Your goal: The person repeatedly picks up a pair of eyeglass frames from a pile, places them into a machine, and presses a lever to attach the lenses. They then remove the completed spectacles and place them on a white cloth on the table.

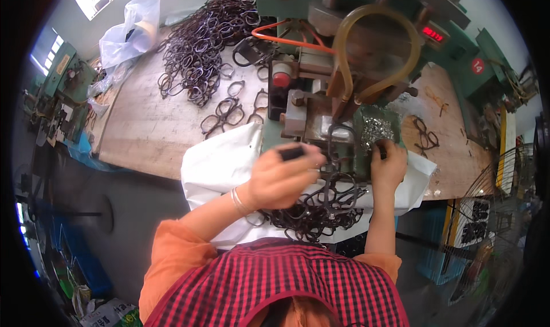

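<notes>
My left hand [281, 178] is smeared by motion in front of the machine, fingers bent, with a dark patch near the fingertips that I cannot make out. Just right of it, a dark eyeglass frame [338, 190] lies lengthwise at the machine's work point; whether the hand touches it I cannot tell. My right hand [389, 162] is at the near edge of a green tray [359, 122] of small shiny metal parts [377, 129], fingertips drawn together over them. What they pinch is too small to see. More dark frames [309, 215] are heaped on white cloth before me.
A large pile of eyeglass frames [206, 40] covers the table's far left, with several loose ones nearer. The green machine [278, 0] bears a red button [281, 78] and a looped yellowish tube [415, 34]. Another frame [424, 133] lies at right, near a wire fan guard [481, 212].
</notes>
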`<state>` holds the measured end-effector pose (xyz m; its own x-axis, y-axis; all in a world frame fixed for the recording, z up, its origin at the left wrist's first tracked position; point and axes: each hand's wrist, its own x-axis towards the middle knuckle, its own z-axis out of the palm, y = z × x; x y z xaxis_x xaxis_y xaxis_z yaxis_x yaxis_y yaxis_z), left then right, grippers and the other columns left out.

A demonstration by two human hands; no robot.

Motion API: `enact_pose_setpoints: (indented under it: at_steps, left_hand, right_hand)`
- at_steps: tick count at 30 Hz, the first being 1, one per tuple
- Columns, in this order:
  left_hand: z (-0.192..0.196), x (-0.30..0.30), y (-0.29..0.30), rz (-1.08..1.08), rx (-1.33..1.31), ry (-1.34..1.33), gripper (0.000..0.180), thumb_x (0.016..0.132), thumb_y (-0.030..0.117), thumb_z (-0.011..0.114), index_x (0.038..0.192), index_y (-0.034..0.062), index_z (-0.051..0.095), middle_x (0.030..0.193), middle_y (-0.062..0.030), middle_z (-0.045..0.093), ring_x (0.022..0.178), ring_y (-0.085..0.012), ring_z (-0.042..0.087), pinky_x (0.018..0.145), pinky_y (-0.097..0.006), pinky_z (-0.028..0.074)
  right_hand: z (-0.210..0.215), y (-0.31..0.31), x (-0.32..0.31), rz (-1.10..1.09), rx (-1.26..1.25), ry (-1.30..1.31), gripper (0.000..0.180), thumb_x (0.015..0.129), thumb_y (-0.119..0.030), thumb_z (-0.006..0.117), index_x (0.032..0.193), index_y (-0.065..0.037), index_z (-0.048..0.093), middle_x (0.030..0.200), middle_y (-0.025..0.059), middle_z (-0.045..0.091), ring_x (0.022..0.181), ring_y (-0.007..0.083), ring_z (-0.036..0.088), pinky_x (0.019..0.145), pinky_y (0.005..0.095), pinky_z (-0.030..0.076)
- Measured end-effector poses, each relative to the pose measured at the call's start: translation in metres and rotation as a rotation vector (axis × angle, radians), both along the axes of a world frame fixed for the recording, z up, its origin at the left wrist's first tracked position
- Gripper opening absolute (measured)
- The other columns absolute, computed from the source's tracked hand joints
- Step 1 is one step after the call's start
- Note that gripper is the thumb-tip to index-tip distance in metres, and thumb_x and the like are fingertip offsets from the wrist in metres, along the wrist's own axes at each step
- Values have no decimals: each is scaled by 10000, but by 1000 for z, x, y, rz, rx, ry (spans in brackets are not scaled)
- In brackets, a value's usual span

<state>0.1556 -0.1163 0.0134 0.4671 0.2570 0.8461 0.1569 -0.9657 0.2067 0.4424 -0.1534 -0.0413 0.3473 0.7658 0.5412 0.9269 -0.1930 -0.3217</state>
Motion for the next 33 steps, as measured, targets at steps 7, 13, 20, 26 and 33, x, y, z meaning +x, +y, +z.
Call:
enact_pose_setpoints:
  at_steps: [7,13,20,26,33]
  left_hand:
    - [-62,-14,102,591,-679,-21,1097,668,186,874,1526,-15,221,1474,-259,383,1327,-427,393,1136,-448,309]
    - [-13,-55,154,715,-369,-320,622,750,97,797,1314,35,544,1285,-153,591,1178,-295,552,1029,-397,428]
    - [-45,-133,171,554,-123,687,255,813,-25,671,1003,131,741,1318,-65,619,1096,-260,615,963,-423,502]
    - [-80,-132,174,656,-171,318,134,803,18,726,930,53,701,1285,-70,659,1036,-270,630,884,-375,520]
    - [-81,-88,145,519,-669,-544,111,972,106,627,985,14,566,798,4,547,710,-81,515,637,-245,450]
  right_hand:
    - [16,26,-6,91,128,44,93,816,-155,679,884,-93,688,874,140,636,880,352,592,774,450,476]
    - [17,2,9,55,90,603,170,872,-126,701,1015,-39,735,999,117,717,902,199,666,838,315,502]
    - [-1,-78,33,-40,186,795,170,868,-15,711,1034,20,714,981,55,712,915,126,633,863,271,495]
    - [53,-62,-15,147,186,888,152,834,36,720,986,34,714,946,60,704,913,136,627,856,260,487]
    - [93,30,-73,489,178,964,245,809,-25,724,1042,14,658,913,60,700,888,123,639,826,272,491]
